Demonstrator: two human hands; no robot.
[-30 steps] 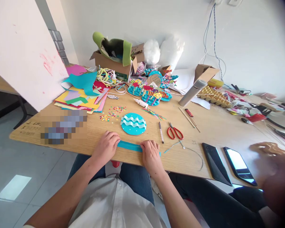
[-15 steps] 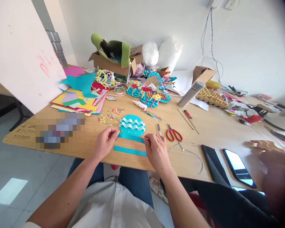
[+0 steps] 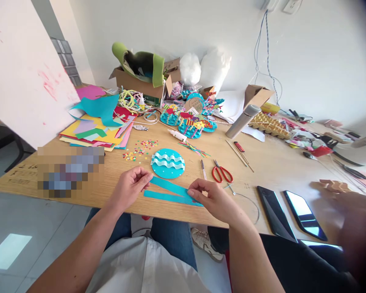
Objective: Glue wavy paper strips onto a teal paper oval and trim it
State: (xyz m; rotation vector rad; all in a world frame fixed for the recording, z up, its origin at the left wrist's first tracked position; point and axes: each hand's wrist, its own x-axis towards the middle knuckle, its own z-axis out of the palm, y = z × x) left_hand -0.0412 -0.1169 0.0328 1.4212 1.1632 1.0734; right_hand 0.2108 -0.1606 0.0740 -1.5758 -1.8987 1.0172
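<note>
My left hand (image 3: 135,184) pinches the left end of a blue paper strip (image 3: 170,186). At the strip's other end, the thumb and fingers of my right hand (image 3: 210,196) are closed on it, so it slants down to the right. A second blue strip (image 3: 164,197) lies flat on the table just below, its right end partly under my right hand. Just beyond the strips lies a blue disc (image 3: 168,173) with white dots and two pale wavy bands across it.
Paper confetti (image 3: 140,149), a glue bottle (image 3: 177,135) and thin coloured sticks (image 3: 194,149) lie beyond the disc. Red-handled scissors (image 3: 222,173) and a pen (image 3: 203,169) are on the right, near two dark phones (image 3: 305,213). Coloured sheets (image 3: 106,136) are stacked left. A blurred hand (image 3: 358,228) shows far right.
My right hand has moved right and down with its end of the strip, which now slants over toward the lower strip. My left hand keeps its pinch. The view has shifted slightly.
</note>
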